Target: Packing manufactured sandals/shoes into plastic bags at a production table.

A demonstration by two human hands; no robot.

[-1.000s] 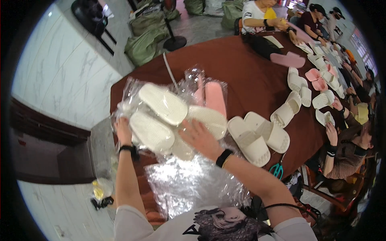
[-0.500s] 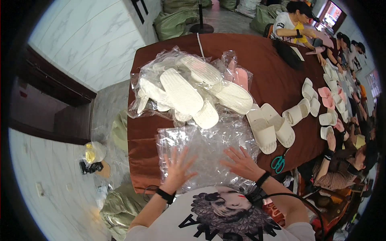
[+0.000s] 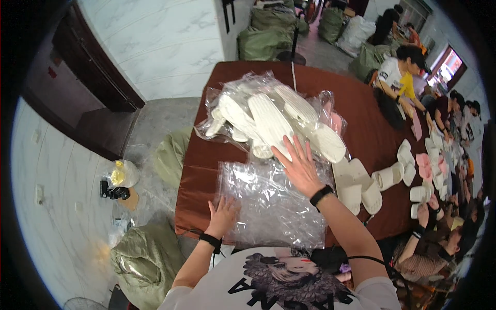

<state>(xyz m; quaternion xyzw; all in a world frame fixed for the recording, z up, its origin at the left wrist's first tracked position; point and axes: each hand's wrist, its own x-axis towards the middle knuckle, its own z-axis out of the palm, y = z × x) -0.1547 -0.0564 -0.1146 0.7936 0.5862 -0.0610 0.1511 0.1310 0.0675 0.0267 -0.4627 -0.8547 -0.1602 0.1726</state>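
My left hand [image 3: 223,215] lies open at the left edge of a flat layer of clear plastic bags [image 3: 276,209] at the table's front. Beyond the bags is a heap of bagged white slippers [image 3: 268,116], with a pink slipper [image 3: 336,122] showing at its right. My right hand [image 3: 300,169] reaches out with fingers spread, its fingertips at the near end of a white slipper. Whether they press on it cannot be told. Neither hand grips anything. A pair of cream slippers [image 3: 351,188] sits unbagged to the right of my right hand.
A brown cloth covers the table [image 3: 199,181]. More white and pink slippers [image 3: 424,166] line its right side, where several people work. Green sacks [image 3: 147,258] stand on the floor at the left. A black cable [image 3: 372,258] runs by my right arm.
My right hand has moved forward from the bags to the near edge of the slipper heap. My left hand stays by the bags' left edge. The whole view has shifted.
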